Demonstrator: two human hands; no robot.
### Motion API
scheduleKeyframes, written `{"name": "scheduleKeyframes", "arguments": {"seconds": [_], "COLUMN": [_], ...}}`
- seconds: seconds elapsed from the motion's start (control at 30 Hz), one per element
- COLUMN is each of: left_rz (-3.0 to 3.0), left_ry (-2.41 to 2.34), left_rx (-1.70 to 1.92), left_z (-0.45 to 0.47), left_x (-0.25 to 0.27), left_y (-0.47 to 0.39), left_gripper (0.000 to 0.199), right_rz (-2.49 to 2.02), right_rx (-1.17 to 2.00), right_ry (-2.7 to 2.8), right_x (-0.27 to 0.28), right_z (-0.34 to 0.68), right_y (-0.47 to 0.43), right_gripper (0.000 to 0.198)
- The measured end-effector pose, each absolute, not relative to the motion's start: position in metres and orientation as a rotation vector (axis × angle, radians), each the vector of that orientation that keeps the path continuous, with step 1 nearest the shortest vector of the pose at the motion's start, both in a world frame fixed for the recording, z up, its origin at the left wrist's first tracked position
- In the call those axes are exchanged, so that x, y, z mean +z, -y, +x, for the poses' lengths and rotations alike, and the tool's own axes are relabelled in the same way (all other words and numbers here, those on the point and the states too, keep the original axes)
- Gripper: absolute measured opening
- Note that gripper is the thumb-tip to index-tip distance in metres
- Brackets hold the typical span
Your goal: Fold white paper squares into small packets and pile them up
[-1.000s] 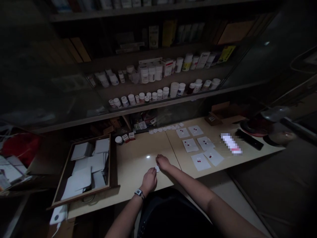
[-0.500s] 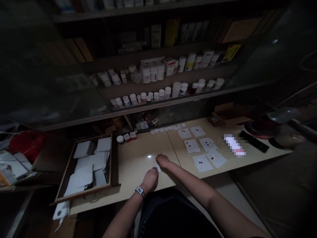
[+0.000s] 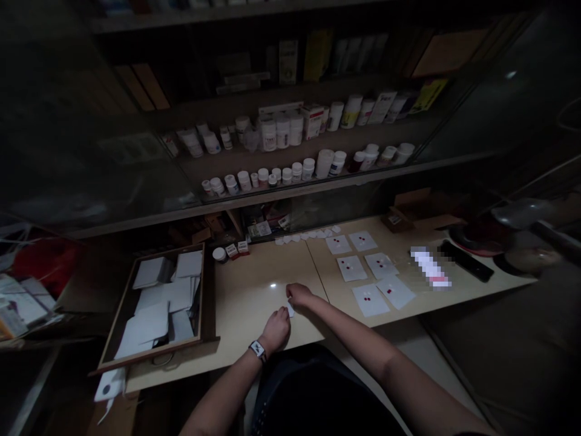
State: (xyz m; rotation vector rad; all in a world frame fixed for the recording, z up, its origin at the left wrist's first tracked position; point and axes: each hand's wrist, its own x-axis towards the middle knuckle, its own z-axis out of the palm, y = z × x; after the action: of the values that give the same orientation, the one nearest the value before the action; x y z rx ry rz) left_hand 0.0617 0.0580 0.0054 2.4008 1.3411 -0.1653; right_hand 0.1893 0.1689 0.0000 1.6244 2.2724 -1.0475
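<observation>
Between my two hands, low over the table, is a small piece of white paper, mostly covered by fingers. My left hand, with a watch at the wrist, is closed on its left side. Against the upper edge my right hand is closed too, its fingertips pinched on the paper. To the right lie several square white papers with small red and white pills on them. Along the back edge runs a row of small folded paper packets.
An open wooden drawer full of white paper sheets stands at the left. A white bottle and small boxes sit at the back. A black phone and an open cardboard box are at the right. Bottle-filled shelves rise behind.
Both hands stay at the paper with hardly any movement. The view has shifted very slightly.
</observation>
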Motion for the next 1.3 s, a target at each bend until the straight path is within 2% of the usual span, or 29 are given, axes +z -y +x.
{"name": "scheduleKeyframes", "arguments": {"seconds": [0.07,0.23,0.53,0.67,0.77,0.93,1.03,1.13,1.2,1.3], "left_rz": [2.399,2.406,2.413,2.361,2.351,2.369,2.383,2.408,2.403,2.387], "left_ry": [-1.339,-1.334,-1.404,-1.514,-1.575,-1.637,-1.636,-1.601,-1.607,-1.629], "left_rx": [-0.17,-0.144,-0.048,-0.082,-0.093,-0.05,-0.046,-0.057,-0.058,-0.056], "left_z": [0.063,0.064,0.062,0.065,0.066,0.066,0.069,0.073,0.074,0.075], "left_x": [0.006,0.006,-0.001,0.0,0.001,-0.001,-0.003,-0.005,-0.007,-0.008], "left_y": [-0.058,-0.056,-0.047,-0.041,-0.037,-0.035,-0.036,-0.037,-0.036,-0.035], "left_gripper": [0.032,0.031,0.043,0.045,0.047,0.045,0.042,0.042,0.044,0.047], "right_rz": [1.698,1.907,2.068,2.041,1.863,1.586,1.69,1.984,2.178,2.268], "right_rx": [-1.091,-1.162,-1.493,-1.511,-1.48,-1.342,-1.413,-1.65,-1.738,-1.683], "right_ry": [-2.205,-2.085,-2.267,-2.167,-2.374,-2.632,-2.61,-2.355,-2.138,-2.044], "right_x": [-0.003,-0.012,-0.019,-0.019,-0.017,-0.014,-0.02,-0.03,-0.035,-0.037], "right_z": [0.19,0.195,0.208,0.211,0.217,0.226,0.224,0.217,0.212,0.21], "right_y": [-0.166,-0.153,-0.13,-0.13,-0.129,-0.124,-0.124,-0.127,-0.129,-0.131], "right_gripper": [0.023,0.01,0.01,0.025,0.04,0.028,0.032,0.041,0.031,0.011]}}
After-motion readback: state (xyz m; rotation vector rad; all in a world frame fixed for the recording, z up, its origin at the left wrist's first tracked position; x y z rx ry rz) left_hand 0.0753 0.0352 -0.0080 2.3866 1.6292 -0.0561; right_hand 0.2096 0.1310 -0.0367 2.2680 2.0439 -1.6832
